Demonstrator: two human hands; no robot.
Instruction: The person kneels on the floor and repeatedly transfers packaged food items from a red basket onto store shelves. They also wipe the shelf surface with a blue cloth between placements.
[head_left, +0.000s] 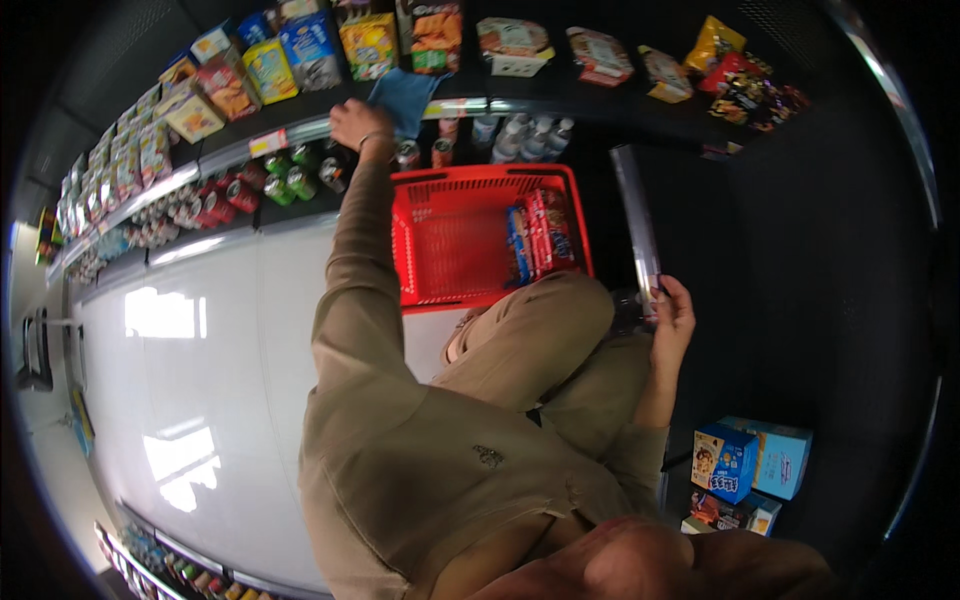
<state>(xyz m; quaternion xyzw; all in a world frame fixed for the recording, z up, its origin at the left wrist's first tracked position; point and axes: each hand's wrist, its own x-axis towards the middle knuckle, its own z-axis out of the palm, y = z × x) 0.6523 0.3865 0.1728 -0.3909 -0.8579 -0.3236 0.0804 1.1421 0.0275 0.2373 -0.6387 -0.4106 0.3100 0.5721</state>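
My left hand (360, 124) reaches to the front edge of the stocked shelf, a band on its wrist. A blue cloth (409, 101) lies against its thumb side and drapes over the shelf lip; the hand appears to hold it, though the grip is partly hidden. My right hand (671, 311) has its fingers curled over the pale front rail (637, 217) of the dark shelf to the right. Before my knees, a red plastic shopping basket (465, 240) holds several red snack packs (551, 229) and a blue one (517, 244) at its right side.
Boxed and bagged snacks (300, 56) and packaged food trays (516, 45) line the upper shelf. Below stand drink cans (289, 184) and water bottles (529, 139). Blue snack boxes (724, 461) sit on the right shelf. The pale shiny floor (225, 360) spreads left.
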